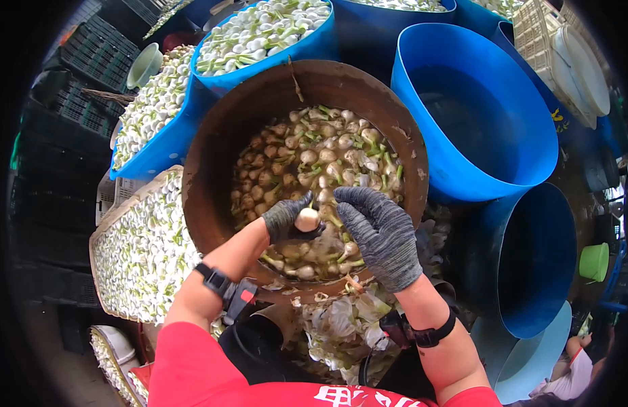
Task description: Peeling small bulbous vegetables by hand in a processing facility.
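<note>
Over a large brown round tub (pixel 212 132) of murky water, my left hand (pixel 291 219) in a grey knit glove holds a garlic bulb (pixel 307 220) with a short green stem. To its right is my right hand (pixel 377 229), also gloved, its fingers bent toward the bulb; whether something small sits between its fingertips is hard to tell. Many unpeeled garlic bulbs (pixel 308 156) with green stems float in the tub around both hands. Loose peeled skins (pixel 342 325) are heaped below the tub's near edge, in front of my body.
Blue tubs of white bulbs (pixel 263 35) stand behind and at the left (pixel 154 117), above a wide basket of bulbs (pixel 141 249). At right are a blue tub with water (pixel 471 117) and a dark-insided one (pixel 538 264). Another person (pixel 568 371) is at the lower right.
</note>
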Action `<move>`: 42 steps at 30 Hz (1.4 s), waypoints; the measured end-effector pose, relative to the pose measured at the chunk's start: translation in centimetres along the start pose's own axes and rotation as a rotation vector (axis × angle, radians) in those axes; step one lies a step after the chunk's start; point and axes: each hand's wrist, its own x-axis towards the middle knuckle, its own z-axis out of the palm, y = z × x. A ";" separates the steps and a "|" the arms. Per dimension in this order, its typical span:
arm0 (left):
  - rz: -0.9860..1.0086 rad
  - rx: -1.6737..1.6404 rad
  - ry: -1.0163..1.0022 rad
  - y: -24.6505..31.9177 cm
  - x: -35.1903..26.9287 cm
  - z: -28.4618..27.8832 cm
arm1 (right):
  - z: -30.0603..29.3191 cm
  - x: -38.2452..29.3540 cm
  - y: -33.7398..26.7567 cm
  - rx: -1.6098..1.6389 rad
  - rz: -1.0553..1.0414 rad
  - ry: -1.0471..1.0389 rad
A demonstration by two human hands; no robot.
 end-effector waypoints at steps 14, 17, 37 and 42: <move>0.681 -0.279 -0.250 -7.1 -10.7 5.0 | 2.4 -0.6 0.1 -0.574 -0.504 -0.020; 0.679 -0.168 -0.119 -7.0 -11.2 4.9 | 2.4 -0.3 0.1 -0.644 -0.500 -0.066; 0.642 0.026 -0.168 -5.8 -12.7 4.2 | -3.5 -1.5 -2.4 -0.492 -0.107 -0.978; 1.282 0.955 0.265 -7.0 -10.4 3.1 | -1.6 -0.8 -2.3 -0.435 0.158 -0.871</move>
